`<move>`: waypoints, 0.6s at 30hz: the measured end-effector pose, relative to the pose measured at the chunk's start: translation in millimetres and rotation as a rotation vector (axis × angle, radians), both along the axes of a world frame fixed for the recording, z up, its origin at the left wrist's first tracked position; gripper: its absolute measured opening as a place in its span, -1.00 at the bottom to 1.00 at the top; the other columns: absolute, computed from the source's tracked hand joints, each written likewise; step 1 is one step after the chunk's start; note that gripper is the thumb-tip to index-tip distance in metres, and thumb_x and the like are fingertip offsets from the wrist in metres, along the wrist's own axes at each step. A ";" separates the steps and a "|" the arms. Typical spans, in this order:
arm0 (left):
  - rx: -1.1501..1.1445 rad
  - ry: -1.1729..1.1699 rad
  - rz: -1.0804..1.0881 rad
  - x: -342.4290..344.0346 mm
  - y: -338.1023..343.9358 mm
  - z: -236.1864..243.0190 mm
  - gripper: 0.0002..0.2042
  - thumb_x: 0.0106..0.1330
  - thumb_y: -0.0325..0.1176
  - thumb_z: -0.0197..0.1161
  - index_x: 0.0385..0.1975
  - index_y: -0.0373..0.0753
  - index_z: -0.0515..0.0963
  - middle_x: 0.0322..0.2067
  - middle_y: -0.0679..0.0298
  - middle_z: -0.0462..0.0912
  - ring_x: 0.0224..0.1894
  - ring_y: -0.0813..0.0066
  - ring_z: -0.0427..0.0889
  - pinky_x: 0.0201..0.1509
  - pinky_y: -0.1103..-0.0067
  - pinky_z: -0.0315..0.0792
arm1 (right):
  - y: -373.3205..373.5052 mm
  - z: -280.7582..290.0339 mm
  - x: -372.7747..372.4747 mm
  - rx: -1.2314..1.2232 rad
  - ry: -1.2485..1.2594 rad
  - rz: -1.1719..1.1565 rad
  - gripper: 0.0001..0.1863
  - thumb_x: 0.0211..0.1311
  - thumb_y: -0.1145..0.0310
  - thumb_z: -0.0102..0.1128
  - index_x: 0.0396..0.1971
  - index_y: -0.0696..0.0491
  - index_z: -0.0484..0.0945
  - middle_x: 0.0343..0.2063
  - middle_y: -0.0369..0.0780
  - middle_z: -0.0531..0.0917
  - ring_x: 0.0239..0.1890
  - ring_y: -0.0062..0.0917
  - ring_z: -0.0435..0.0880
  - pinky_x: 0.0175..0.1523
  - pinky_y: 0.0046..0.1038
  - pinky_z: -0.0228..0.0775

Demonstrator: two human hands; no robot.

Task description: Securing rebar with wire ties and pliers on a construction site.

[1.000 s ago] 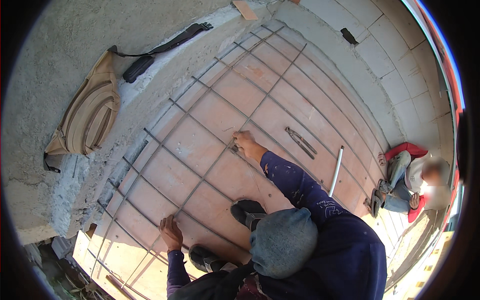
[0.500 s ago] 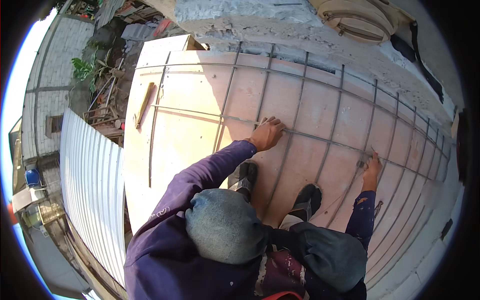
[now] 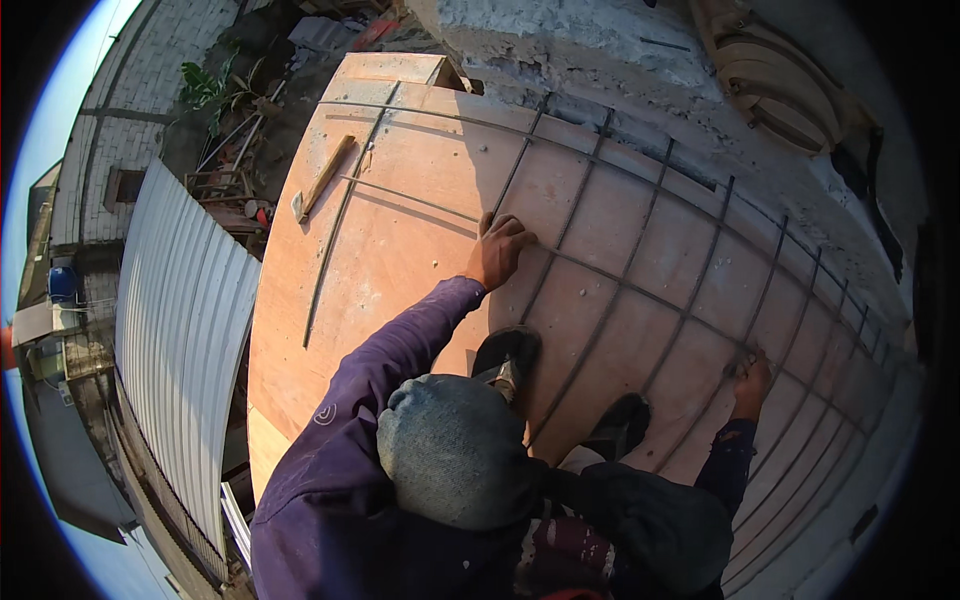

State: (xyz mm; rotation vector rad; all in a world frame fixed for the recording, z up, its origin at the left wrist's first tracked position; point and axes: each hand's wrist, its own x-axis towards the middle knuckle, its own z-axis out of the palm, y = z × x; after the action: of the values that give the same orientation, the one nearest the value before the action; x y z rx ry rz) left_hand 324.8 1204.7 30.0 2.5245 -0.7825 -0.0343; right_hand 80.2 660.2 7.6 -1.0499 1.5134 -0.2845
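Crouched low, shoes (image 3: 506,358) planted on the plywood (image 3: 400,250) right over the rebar (image 3: 640,290) grid. Right hand (image 3: 750,380) down at a crossing off to the side, fingertips on the steel. Too small to tell whether that grip is pinching anything or just resting. Left hand (image 3: 500,250) further out, arm stretched, fingers curled down over the end of one long bar where it meets a cross bar. That grip looks pressed together around the bar, not spread.

Looks like mid-layout: grid mostly laid, this one bar being held in line at both ends. Just a guess from the pose, though.

Next move probably calls for keeping the bar square to its neighbours while shifting weight, with no kicking the bars underfoot. Also worth minding the open deck edge on the left, since it's a long drop.

Beyond the left hand, a loose bar (image 3: 338,220) lying alone on bare plywood, then a hammer (image 3: 325,178) near the edge. Past that a rough concrete wall (image 3: 560,40) with a tan bag (image 3: 775,85) on top, and a corrugated roof (image 3: 180,330) well below.
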 end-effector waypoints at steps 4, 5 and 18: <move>-0.020 -0.061 -0.030 5.2 -2.6 -5.3 -0.77 0.22 -0.52 0.13 -0.22 -0.12 0.67 -0.20 0.25 0.60 0.09 0.28 0.51 0.36 0.17 0.15 | 8.5 7.8 9.4 0.001 -0.024 -0.019 -0.84 0.48 0.25 0.11 -0.23 0.02 0.49 -0.58 -0.40 0.34 -0.64 -0.70 0.21 -0.62 -0.59 0.02; -0.021 -0.057 -0.030 5.0 -3.8 -2.3 -0.77 0.22 -0.52 0.13 -0.22 -0.12 0.67 -0.20 0.25 0.60 0.09 0.28 0.51 0.36 0.17 0.15 | 8.8 9.7 8.2 0.000 -0.029 -0.011 -0.84 0.48 0.24 0.10 -0.23 0.02 0.49 -0.57 -0.40 0.34 -0.64 -0.70 0.20 -0.62 -0.59 0.01; -0.022 -0.084 -0.079 13.8 -9.1 -0.3 -0.79 0.18 -0.54 0.12 -0.25 -0.20 0.65 -0.31 0.20 0.59 -0.05 0.18 0.52 0.23 0.27 0.24 | 17.6 15.9 6.8 0.014 -0.096 0.025 -0.82 0.49 0.24 0.08 -0.31 0.00 0.43 -0.56 -0.39 0.36 -0.67 -0.70 0.18 -0.65 -0.59 0.01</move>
State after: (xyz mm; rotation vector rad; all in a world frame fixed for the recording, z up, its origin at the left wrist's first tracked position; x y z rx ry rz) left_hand 338.6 1195.6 29.7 2.4873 -0.9104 0.0545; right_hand 87.0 677.8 23.4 -1.0289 1.4141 -0.3019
